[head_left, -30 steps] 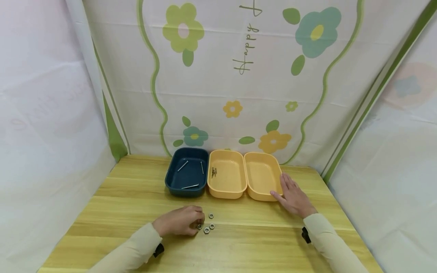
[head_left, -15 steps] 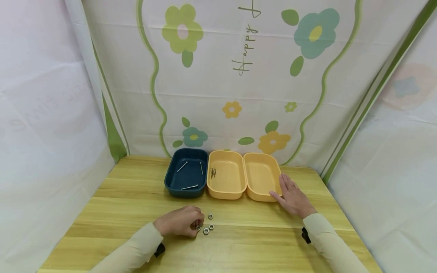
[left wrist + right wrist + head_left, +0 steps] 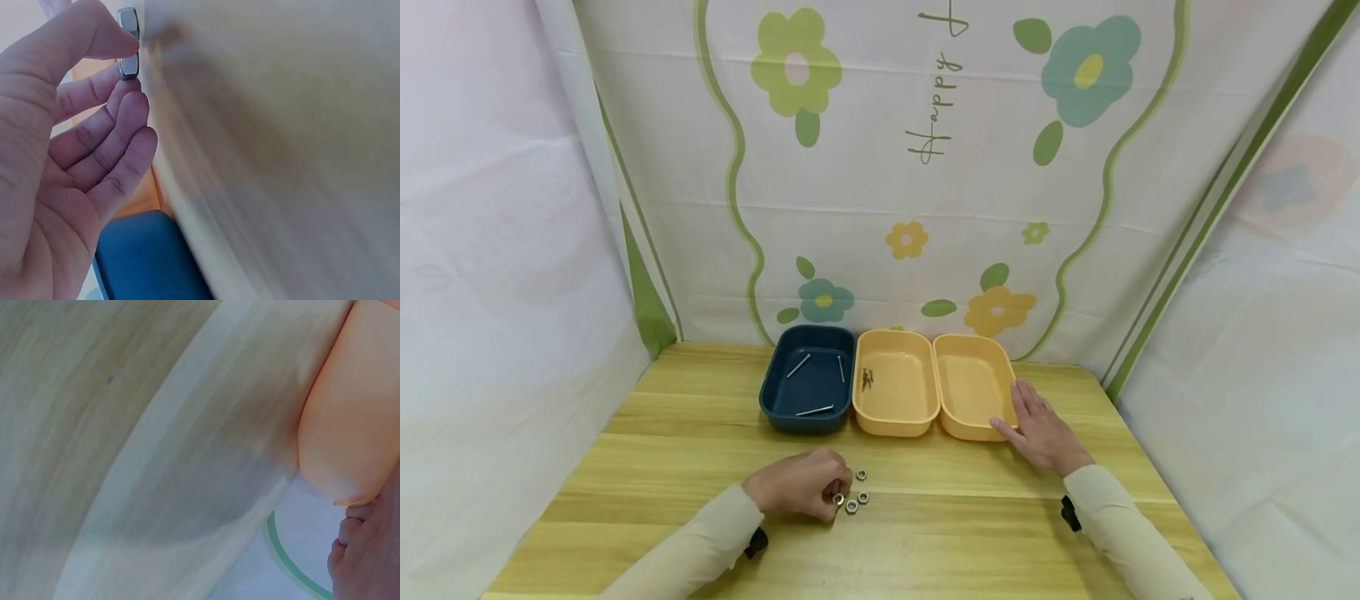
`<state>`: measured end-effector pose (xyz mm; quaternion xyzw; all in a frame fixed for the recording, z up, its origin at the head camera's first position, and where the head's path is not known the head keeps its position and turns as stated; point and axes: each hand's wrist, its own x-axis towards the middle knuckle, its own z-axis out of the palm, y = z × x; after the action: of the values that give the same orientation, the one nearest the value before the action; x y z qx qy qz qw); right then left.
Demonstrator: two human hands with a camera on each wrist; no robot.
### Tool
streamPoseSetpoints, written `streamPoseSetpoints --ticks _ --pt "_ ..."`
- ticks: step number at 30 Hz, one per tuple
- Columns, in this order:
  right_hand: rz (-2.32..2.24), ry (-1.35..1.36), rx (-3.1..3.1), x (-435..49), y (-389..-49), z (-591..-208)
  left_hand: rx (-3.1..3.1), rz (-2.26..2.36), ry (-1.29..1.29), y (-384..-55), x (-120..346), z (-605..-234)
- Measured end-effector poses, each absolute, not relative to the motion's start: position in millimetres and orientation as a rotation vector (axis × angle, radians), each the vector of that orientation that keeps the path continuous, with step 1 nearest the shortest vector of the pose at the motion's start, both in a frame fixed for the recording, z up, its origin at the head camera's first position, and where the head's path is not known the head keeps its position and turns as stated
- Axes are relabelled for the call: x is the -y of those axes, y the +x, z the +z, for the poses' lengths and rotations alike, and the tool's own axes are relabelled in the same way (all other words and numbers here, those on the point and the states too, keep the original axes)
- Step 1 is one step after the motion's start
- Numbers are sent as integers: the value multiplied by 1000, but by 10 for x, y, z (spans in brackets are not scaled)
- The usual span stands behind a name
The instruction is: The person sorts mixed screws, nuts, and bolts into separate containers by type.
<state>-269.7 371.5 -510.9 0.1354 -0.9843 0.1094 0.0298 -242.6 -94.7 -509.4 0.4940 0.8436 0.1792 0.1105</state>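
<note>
My left hand [image 3: 801, 483] is low over the table and pinches a hex nut [image 3: 838, 499] between thumb and fingers. In the left wrist view the thumb tip covers the middle of this nut [image 3: 129, 67], and the other fingers curve loosely below it. Just to its right lie three more nuts, one farther back [image 3: 861, 474] and two close together [image 3: 852, 507]. My right hand [image 3: 1043, 433] rests against the right yellow box [image 3: 976, 433], its fingers extended along the outer side and the thumb at the front corner.
The middle yellow box [image 3: 895, 428], with a small cluster of dark screws [image 3: 867, 378], touches the right one. Left of it stands a dark blue box [image 3: 807, 423] holding three long bolts [image 3: 816, 411]. A flowered cloth [image 3: 850, 192] hangs behind the wooden table [image 3: 940, 542].
The left thumb and fingers have closed on the nearest nut, which now sits tilted between them. My right hand stays at the right yellow box.
</note>
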Motion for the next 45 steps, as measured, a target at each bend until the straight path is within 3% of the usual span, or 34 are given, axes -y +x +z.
streamPoseSetpoints --ticks 14,45 --pt "364 427 3029 -3716 -2689 -5111 -2514 498 1517 -2545 784 -4909" --pt "371 426 3034 -3719 -2688 -5102 -2596 406 1690 -3185 127 -4193"
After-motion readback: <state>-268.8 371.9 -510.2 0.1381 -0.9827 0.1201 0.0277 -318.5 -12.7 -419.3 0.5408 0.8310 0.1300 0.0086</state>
